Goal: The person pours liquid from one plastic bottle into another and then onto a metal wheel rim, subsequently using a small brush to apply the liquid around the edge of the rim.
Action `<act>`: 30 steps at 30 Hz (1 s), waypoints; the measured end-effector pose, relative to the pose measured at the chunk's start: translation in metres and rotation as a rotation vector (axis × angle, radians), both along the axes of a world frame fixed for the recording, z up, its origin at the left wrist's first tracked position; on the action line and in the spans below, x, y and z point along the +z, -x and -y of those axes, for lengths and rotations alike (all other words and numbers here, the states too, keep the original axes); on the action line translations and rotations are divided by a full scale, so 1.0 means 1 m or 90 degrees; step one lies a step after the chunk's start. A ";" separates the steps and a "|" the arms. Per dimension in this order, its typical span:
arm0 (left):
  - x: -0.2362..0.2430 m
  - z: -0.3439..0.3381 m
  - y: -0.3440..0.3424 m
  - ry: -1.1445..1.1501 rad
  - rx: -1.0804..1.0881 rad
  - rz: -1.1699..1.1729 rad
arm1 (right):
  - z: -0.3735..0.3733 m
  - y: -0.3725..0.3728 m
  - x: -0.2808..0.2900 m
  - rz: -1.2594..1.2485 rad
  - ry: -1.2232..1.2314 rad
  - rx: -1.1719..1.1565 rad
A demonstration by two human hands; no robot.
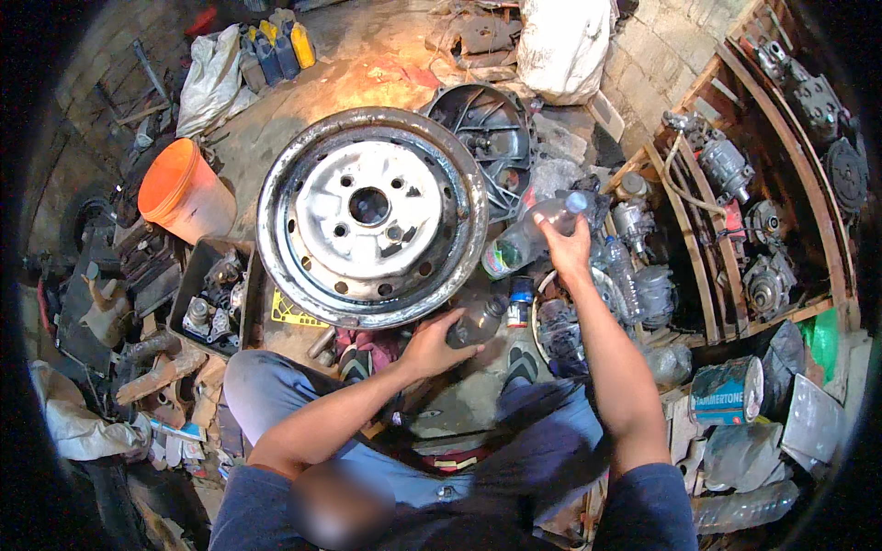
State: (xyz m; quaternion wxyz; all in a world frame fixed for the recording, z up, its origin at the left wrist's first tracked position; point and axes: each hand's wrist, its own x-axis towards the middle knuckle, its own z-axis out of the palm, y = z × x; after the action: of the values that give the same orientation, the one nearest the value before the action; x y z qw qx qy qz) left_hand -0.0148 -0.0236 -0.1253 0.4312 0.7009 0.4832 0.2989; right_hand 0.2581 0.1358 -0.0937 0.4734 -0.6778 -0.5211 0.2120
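My right hand (pixel 567 246) is closed around a clear plastic bottle (pixel 525 237) near its capped end. The bottle is tilted, and its green-labelled end points down to the left. Lower down, my left hand (pixel 439 343) grips a smaller see-through bottle (pixel 476 323) with a dark cap, between thumb and fingers. Just above that hand, a large steel wheel rim (pixel 365 257) lies with its bolt holes facing up, its metal scuffed and partly blackened. A small blue and white can (pixel 520 305) stands between my two hands.
An orange bucket (pixel 184 193) and a dark crate of metal parts (pixel 213 298) stand to the left. Behind the rim lies a black housing (pixel 482 129). Wooden shelving (pixel 712 266) with machine parts lines the right, near a blue paint tin (pixel 726 390). A white sack (pixel 565 46) stands at the back.
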 end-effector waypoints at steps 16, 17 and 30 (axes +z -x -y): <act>0.117 -0.044 -0.040 -0.242 -0.108 0.108 | 0.057 0.025 0.141 -0.253 -0.266 0.116; 0.116 -0.048 -0.041 -0.312 -0.156 0.086 | 0.061 0.030 0.146 -0.293 -0.250 0.140; 0.109 -0.074 -0.053 -0.331 -0.256 0.146 | 0.073 0.040 0.152 -0.332 -0.157 0.323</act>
State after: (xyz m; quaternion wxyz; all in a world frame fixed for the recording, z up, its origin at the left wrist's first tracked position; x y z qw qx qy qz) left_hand 0.0383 0.0506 -0.0168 0.3397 0.8305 0.1914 0.3978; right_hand 0.2183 0.0627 0.0581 0.6002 -0.3885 -0.5561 0.4237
